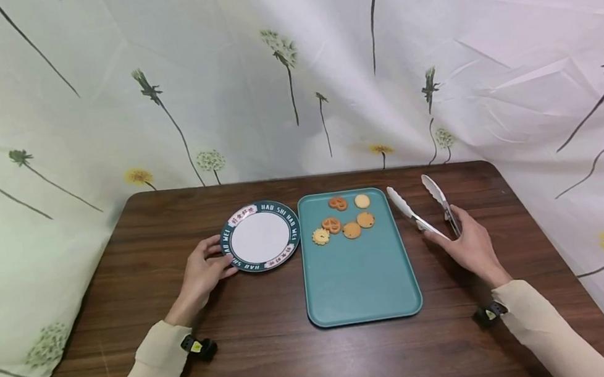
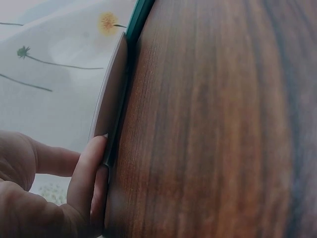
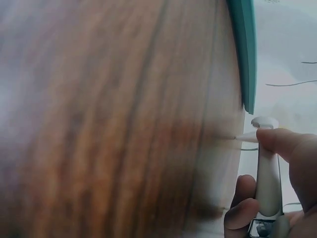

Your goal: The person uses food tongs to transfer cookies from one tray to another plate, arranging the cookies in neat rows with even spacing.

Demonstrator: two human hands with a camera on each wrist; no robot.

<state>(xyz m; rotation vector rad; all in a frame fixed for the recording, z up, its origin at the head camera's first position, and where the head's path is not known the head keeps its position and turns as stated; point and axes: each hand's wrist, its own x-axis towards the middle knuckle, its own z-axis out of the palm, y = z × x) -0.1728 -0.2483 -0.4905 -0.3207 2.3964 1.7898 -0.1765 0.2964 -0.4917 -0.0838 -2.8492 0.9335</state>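
Note:
My left hand (image 1: 200,276) holds the left rim of a round plate (image 1: 259,237), white in the middle with a dark green lettered border. In the left wrist view the fingers (image 2: 85,168) meet the plate's edge, low over the wood. On the other side, my right hand (image 1: 473,246) grips metal tongs (image 1: 406,206) near the handle end, their two arms spread apart and pointing to the back. The right wrist view shows thumb and fingers about the tongs' handle (image 3: 269,183). Between the hands lies a teal tray (image 1: 360,284) with several cookies (image 1: 351,230) in its back half.
Two of the cookies are pretzel-shaped (image 1: 338,203); the others are round, one with a scalloped edge (image 1: 320,237). All stand on a dark wooden table (image 1: 276,353). A white cloth (image 1: 246,95) printed with dandelions hangs behind and beside it.

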